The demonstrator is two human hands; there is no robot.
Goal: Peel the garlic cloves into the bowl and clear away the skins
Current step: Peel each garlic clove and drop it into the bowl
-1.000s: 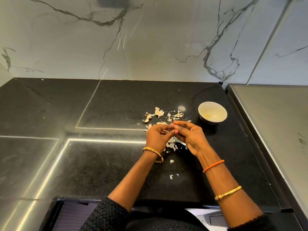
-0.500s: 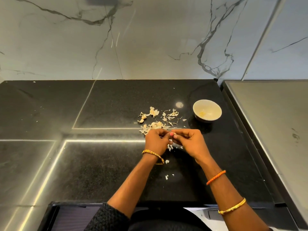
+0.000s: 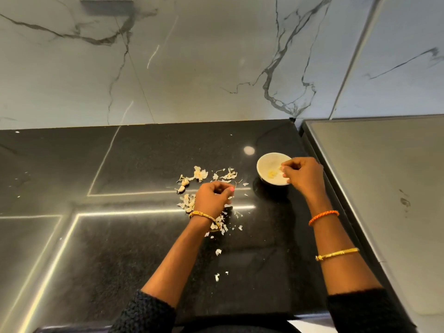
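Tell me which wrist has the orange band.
The right wrist: its orange band sits nearer the hand, with a gold bangle further down the arm. The left wrist carries only a gold bangle.

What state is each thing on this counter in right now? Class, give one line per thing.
Bowl: upright, a few peeled cloves inside.
Right hand: over the bowl, fingers curled; what its grip holds cannot be told.
Left hand: fingers curled above the skins; its hold is unclear.
Skins: loose, scattered on the counter.
Unpeeled cloves: lying left of the skins.

counter (image 3: 144, 248): glossy black stone | wall (image 3: 192, 68): veined marble | bowl (image 3: 263, 162): glazed
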